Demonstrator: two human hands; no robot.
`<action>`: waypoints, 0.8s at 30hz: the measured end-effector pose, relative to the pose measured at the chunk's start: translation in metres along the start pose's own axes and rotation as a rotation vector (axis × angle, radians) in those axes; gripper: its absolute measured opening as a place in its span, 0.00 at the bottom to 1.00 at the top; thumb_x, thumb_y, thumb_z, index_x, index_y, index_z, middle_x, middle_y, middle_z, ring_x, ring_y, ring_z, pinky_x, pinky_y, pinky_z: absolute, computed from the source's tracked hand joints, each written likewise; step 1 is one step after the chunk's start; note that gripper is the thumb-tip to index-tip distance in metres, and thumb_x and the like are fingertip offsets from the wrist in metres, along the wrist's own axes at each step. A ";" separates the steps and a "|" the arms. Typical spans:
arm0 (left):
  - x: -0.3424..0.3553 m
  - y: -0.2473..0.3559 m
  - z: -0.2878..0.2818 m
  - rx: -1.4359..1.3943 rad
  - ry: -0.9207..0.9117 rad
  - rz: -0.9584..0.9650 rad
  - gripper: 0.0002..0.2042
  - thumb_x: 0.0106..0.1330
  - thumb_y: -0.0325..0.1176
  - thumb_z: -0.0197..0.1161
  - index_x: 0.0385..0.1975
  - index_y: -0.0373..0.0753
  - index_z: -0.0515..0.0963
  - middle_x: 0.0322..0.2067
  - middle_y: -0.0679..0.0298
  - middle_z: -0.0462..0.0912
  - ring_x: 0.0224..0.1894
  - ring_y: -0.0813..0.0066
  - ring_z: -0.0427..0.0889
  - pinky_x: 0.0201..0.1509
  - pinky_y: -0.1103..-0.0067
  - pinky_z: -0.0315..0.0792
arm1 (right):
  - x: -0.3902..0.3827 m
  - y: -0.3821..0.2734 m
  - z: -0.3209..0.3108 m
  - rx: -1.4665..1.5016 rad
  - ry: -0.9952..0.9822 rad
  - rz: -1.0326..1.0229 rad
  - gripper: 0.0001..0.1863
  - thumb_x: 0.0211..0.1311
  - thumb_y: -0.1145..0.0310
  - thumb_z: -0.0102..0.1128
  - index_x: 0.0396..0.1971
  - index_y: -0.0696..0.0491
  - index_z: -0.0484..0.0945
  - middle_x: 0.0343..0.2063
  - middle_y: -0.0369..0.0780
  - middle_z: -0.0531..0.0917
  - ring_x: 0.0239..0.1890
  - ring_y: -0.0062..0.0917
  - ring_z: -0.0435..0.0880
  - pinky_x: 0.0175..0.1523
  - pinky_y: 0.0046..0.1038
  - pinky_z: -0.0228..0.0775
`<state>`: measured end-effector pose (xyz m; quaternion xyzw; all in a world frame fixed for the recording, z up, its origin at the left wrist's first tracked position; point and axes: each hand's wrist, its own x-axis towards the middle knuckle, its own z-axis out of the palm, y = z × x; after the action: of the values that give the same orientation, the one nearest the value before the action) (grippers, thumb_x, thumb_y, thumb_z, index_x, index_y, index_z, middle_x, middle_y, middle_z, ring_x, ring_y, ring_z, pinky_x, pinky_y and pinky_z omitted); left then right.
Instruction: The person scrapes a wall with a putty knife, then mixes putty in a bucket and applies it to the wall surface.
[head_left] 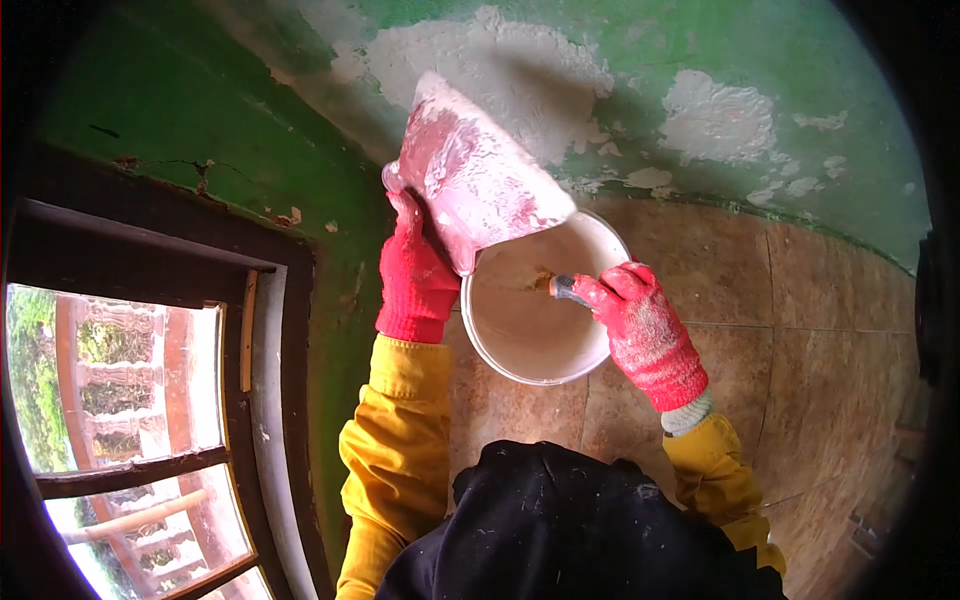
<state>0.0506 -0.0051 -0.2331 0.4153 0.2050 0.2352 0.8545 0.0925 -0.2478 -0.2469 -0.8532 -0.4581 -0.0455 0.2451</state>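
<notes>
Beside a green wall (860, 150) and over a tiled floor (710, 390), holds a pink pan (480, 175) in the left hand (417, 275), gloved in red. Clamps the left hand on the pan's near end, with the thumb up along the edge and most of the other fingers hidden behind. Tilts the pan over the far left side of a white bucket (540, 381), showing a face smeared with white. Cannot tell whether pan and rim touch.

Grips the dark handle of a small tool (572, 290) in the right hand (645, 330), also gloved in red, with thumb and fingers closed together on it at the bucket's right side. Points the tool leftward across the bucket's mouth, with a yellow-brown tip at the end. Cannot tell the kind of tool, nor whether the tip touches anything inside.

Wears yellow sleeves (395, 430) and a black garment (580, 525) flecked with white. Has the round bucket just in front of the body, near the foot of the wall. Faces off-white patches (720, 118) on the green paint. Has a dark-framed window (140, 375) at left.
</notes>
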 end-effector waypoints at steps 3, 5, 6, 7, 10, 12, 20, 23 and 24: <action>-0.001 0.008 0.002 0.228 -0.022 0.047 0.32 0.66 0.58 0.42 0.54 0.33 0.67 0.47 0.63 0.75 0.46 0.77 0.72 0.50 0.82 0.66 | -0.002 0.001 -0.001 0.005 -0.061 -0.069 0.20 0.47 0.77 0.53 0.45 0.48 0.73 0.35 0.40 0.71 0.44 0.35 0.70 0.52 0.34 0.66; -0.001 0.007 -0.001 0.361 -0.028 0.081 0.31 0.67 0.57 0.40 0.54 0.33 0.67 0.46 0.63 0.75 0.45 0.79 0.72 0.49 0.83 0.66 | -0.006 0.001 0.000 -0.015 -0.041 -0.070 0.21 0.47 0.77 0.53 0.45 0.48 0.73 0.35 0.40 0.71 0.44 0.35 0.70 0.53 0.34 0.65; -0.003 0.006 0.000 0.366 -0.015 0.104 0.31 0.67 0.57 0.41 0.54 0.33 0.66 0.47 0.63 0.74 0.46 0.79 0.72 0.50 0.83 0.66 | -0.007 -0.001 -0.003 -0.018 -0.037 -0.065 0.21 0.47 0.77 0.53 0.45 0.48 0.73 0.35 0.40 0.71 0.44 0.35 0.70 0.53 0.34 0.65; -0.006 0.005 0.003 0.371 -0.001 0.121 0.31 0.67 0.57 0.41 0.55 0.33 0.66 0.48 0.63 0.74 0.46 0.79 0.71 0.50 0.82 0.66 | -0.008 -0.002 -0.005 -0.014 -0.030 -0.064 0.21 0.47 0.77 0.53 0.45 0.48 0.73 0.35 0.40 0.71 0.44 0.35 0.70 0.53 0.34 0.64; -0.014 0.004 0.020 0.137 0.005 0.097 0.30 0.67 0.55 0.42 0.56 0.33 0.65 0.49 0.63 0.73 0.48 0.79 0.70 0.51 0.81 0.66 | -0.010 -0.005 -0.011 -0.002 -0.010 -0.043 0.21 0.47 0.77 0.53 0.45 0.48 0.73 0.35 0.40 0.71 0.43 0.36 0.70 0.52 0.34 0.64; -0.013 0.003 0.015 0.158 -0.012 0.085 0.30 0.67 0.55 0.43 0.56 0.33 0.65 0.50 0.63 0.72 0.48 0.78 0.70 0.52 0.81 0.65 | -0.012 -0.008 -0.013 0.007 0.003 -0.029 0.21 0.47 0.77 0.53 0.45 0.48 0.73 0.35 0.40 0.71 0.43 0.36 0.70 0.52 0.34 0.64; -0.010 -0.001 0.017 0.233 0.018 0.023 0.29 0.65 0.56 0.47 0.52 0.34 0.69 0.45 0.64 0.75 0.44 0.78 0.72 0.49 0.81 0.67 | -0.035 -0.008 -0.018 0.063 0.023 0.133 0.25 0.43 0.79 0.60 0.47 0.51 0.73 0.35 0.41 0.72 0.42 0.38 0.70 0.47 0.36 0.65; -0.012 0.000 0.022 0.193 0.078 0.018 0.29 0.65 0.56 0.48 0.50 0.34 0.71 0.43 0.64 0.76 0.42 0.78 0.72 0.47 0.81 0.67 | -0.038 -0.018 -0.033 0.080 0.124 0.284 0.22 0.48 0.77 0.56 0.47 0.50 0.71 0.33 0.41 0.72 0.38 0.38 0.71 0.43 0.36 0.67; -0.013 0.001 0.024 0.249 0.107 0.009 0.29 0.65 0.56 0.48 0.50 0.34 0.71 0.42 0.64 0.76 0.42 0.78 0.72 0.46 0.81 0.67 | -0.035 -0.019 -0.038 0.027 0.145 0.305 0.22 0.49 0.76 0.56 0.48 0.49 0.70 0.33 0.42 0.72 0.38 0.39 0.71 0.41 0.36 0.68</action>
<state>0.0531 -0.0265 -0.2169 0.5058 0.2760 0.2336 0.7832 0.0626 -0.2835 -0.2176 -0.9040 -0.3050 -0.0629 0.2931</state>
